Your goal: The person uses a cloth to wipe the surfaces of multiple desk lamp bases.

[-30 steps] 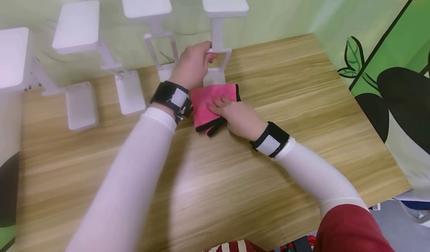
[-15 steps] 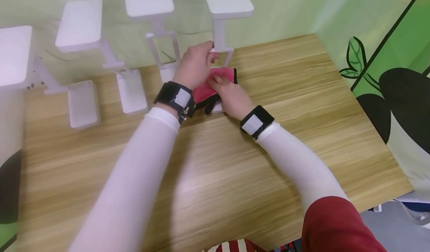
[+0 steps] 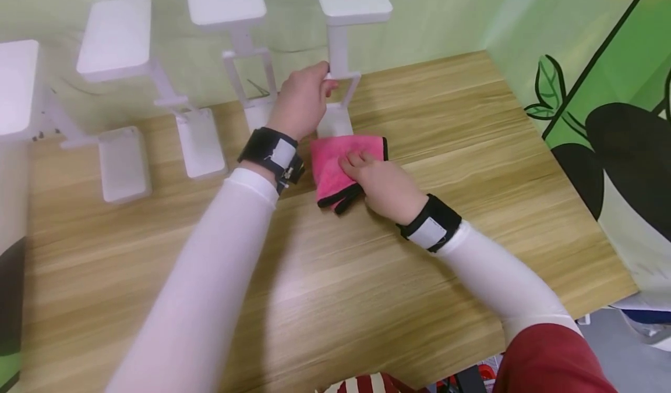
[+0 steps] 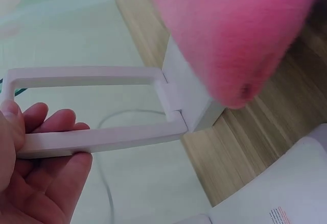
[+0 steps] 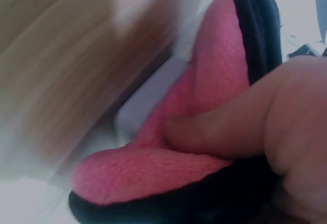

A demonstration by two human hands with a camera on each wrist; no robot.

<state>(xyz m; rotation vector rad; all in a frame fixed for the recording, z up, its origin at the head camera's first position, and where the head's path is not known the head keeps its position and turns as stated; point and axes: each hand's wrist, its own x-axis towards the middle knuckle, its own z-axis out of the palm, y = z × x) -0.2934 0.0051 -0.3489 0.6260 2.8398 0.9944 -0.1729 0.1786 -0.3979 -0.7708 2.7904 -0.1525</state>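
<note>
My left hand (image 3: 300, 105) grips the upright frame of a white desk lamp (image 3: 338, 49). In the left wrist view its fingers and thumb curl round one bar of that frame (image 4: 117, 138). With my right hand (image 3: 392, 190) I hold a folded pink cloth (image 3: 335, 157) with black edging against the near part of the lamp's base (image 3: 334, 122). The thumb presses into a fold of the cloth in the right wrist view, where the fingers behind it are mostly hidden. The cloth covers the front of the base.
Three more white lamps stand in a row to the left: one close by (image 3: 225, 0), another (image 3: 117, 38) beyond it, the last (image 3: 18, 90) cut by the frame. All stand on a wooden table (image 3: 472, 166) against a green wall (image 3: 445, 26). A thin cable runs behind.
The cloth and my right hand moved away from me along the lamp's base, then came back toward me, ending slightly right of where they started. My left hand keeps its grip on the lamp.
</note>
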